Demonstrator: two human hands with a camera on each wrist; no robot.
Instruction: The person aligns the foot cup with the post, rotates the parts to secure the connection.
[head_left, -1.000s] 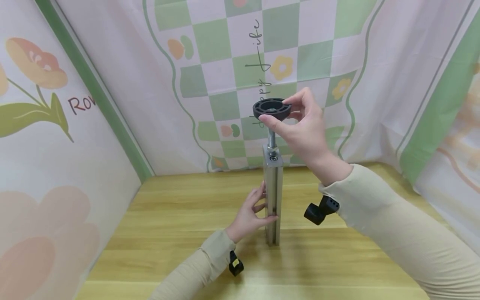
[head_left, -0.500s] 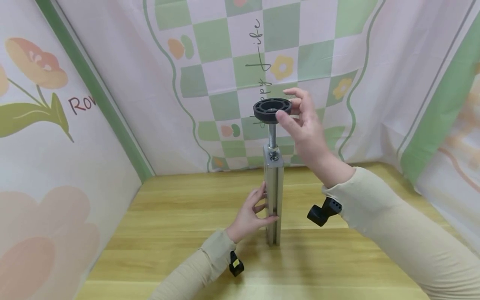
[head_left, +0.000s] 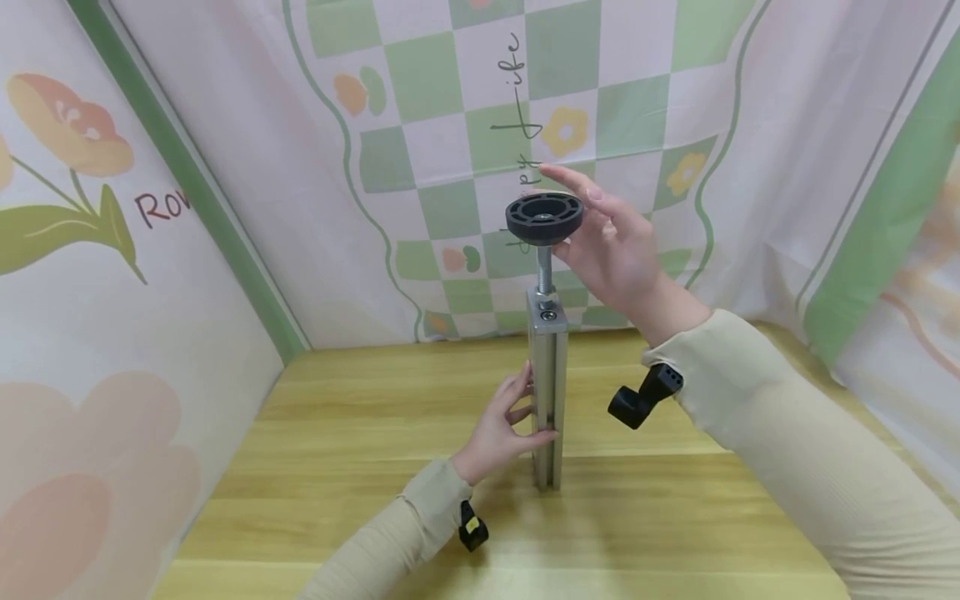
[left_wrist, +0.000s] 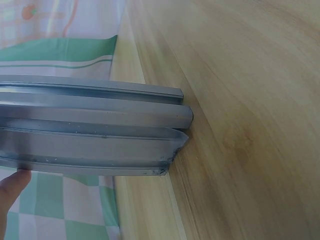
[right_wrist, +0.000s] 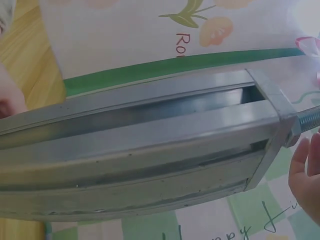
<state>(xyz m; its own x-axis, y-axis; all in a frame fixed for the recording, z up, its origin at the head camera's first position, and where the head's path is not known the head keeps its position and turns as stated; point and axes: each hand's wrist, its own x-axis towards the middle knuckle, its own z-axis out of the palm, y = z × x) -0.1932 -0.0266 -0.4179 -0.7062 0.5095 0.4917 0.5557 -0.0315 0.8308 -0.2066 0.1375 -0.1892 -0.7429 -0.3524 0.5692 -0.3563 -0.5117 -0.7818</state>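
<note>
A: How is the left hand (head_left: 491, 442) sitting?

B: It is gripping the lower half of the metal post (head_left: 557, 392), with its thumb lying across the near face and its other fingers going out of sight behind the post's left edge.

A: And the right hand (head_left: 615, 258)?

B: That one is holding nothing. It is hovering just right of the round black foot (head_left: 544, 236), thumb and fingers spread apart, the index finger stretching out behind the rim. Whether any fingertip is touching the foot, I cannot tell.

A: Where is the post standing?

B: It is standing upright on the wooden table (head_left: 337, 442); the left wrist view is showing its grooved lower end meeting the boards.

A: What is joining it to the foot?

B: A threaded rod (head_left: 544, 268) is rising from the end plate (head_left: 557, 326) on top, a nut (head_left: 545, 297) is sitting low on the rod, and a screw (head_left: 548, 316) is lying in the plate beside it. The foot is crowning the rod, ribbed side facing up.

A: Anything farther out?

B: Beige sleeves (head_left: 772, 425) are covering both forearms, and a black wrist mount (head_left: 641, 398) is hanging below each cuff. Behind the table, a green-and-white checked cloth (head_left: 423, 158) is hanging, while a flower-printed cloth (head_left: 82, 325) is lining the left side.
</note>
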